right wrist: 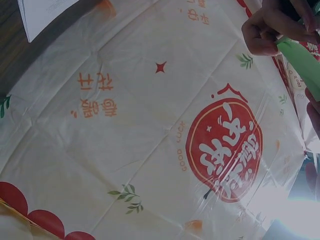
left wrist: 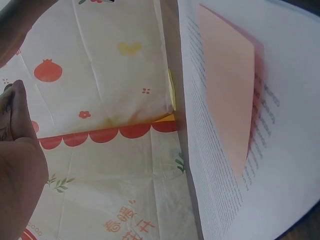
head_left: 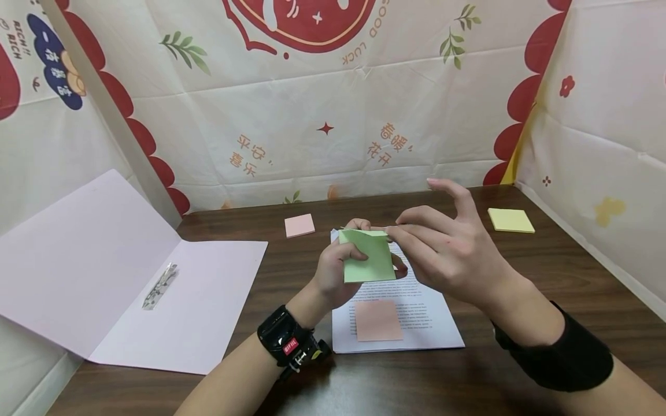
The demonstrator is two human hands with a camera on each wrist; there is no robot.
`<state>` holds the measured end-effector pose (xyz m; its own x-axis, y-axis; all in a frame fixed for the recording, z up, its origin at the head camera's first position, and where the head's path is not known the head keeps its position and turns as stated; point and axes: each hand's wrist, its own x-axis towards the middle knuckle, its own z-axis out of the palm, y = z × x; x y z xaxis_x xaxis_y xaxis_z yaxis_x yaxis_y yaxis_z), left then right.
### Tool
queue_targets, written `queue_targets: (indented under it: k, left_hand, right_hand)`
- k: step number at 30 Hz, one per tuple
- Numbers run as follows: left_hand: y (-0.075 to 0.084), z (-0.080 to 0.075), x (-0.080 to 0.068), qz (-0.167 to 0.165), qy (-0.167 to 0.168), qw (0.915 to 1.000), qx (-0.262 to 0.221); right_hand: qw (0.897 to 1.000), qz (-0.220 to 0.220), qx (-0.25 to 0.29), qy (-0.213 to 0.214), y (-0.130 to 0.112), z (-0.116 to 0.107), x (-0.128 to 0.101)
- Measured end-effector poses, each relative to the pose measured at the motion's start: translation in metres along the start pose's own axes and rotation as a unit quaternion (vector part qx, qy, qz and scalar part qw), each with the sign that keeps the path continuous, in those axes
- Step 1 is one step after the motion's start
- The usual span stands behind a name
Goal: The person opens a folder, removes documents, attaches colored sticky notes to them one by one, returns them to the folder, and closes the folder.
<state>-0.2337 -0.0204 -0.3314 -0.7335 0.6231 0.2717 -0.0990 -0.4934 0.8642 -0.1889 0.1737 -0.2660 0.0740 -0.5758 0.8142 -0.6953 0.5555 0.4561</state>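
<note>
My left hand (head_left: 333, 268) grips a pad of green sticky notes (head_left: 370, 263) in the air over the printed sheets (head_left: 416, 323), its thumb lying across the pad's face. At the pad's upper right corner, my right hand (head_left: 450, 248) pinches the edge of the top sheet, which bows away from the pad along its top edge. The index finger of that hand points up. In the right wrist view, the fingertips meet the green paper (right wrist: 302, 62) at its corner. A pink sticky note (head_left: 378, 320) lies on the lower part of the top printed page; its edge lifts in the left wrist view.
An open pale folder (head_left: 224, 289) with a metal clip (head_left: 160, 286) in a clear sleeve lies at the left. Toward the back sits a pink pad (head_left: 299, 225), and a yellow pad (head_left: 511, 220) at the right. Printed cloth (head_left: 322, 98) encloses the brown table (head_left: 291, 381).
</note>
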Motion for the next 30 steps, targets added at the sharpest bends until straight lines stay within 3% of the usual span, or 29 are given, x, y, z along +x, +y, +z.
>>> queue_targets:
  k: [4, 9, 18, 25, 30]
  left_hand:
    - [0.001, 0.0, -0.001, -0.007, -0.015, 0.9998, -0.009]
    - [0.001, -0.001, 0.0, -0.006, -0.012, 0.9999, -0.003]
    - [0.003, -0.007, 0.003, 0.006, 0.016, 0.9998, -0.008]
    - [0.004, -0.024, 0.01, -0.005, 0.109, 0.994, -0.008]
    - [0.023, -0.051, 0.024, -0.025, 0.181, 0.9822, 0.044]
  right_hand:
    - [1.0, 0.012, 0.007, -0.004, 0.002, -0.002, 0.0]
    - [1.0, 0.022, 0.013, 0.01, 0.004, -0.002, -0.001]
    - [0.999, 0.033, 0.01, 0.04, 0.002, 0.0, 0.0]
    - [0.995, 0.048, 0.022, 0.084, -0.001, -0.001, 0.008]
    - [0.995, 0.046, 0.03, 0.087, -0.003, 0.001, 0.009]
